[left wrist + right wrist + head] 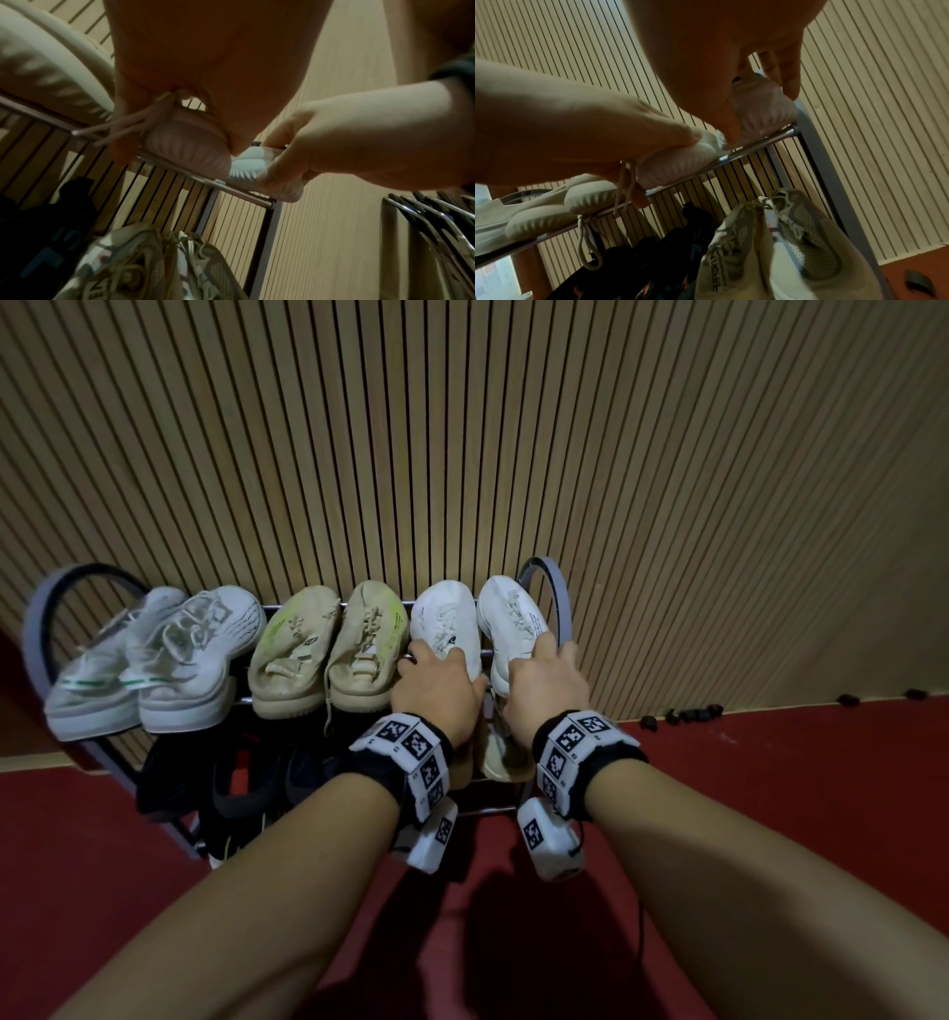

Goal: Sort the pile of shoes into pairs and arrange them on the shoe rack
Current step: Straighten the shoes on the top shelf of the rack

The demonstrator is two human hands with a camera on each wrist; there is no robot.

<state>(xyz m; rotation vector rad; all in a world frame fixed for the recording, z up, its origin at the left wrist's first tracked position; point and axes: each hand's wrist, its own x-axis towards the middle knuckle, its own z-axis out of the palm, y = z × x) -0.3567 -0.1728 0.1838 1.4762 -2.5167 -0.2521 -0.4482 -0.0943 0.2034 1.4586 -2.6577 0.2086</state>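
A wall of narrow vertical wooden slats (462,454) is filling the background and meeting a dark red floor (770,788) along a pale baseboard (770,703), where small black objects (693,712) are lying under dim, warm light.

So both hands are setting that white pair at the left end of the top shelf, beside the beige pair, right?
Not the left end. The head view shows the left hand and right hand holding the white pair at the right end of the top shelf, beside the beige pair.
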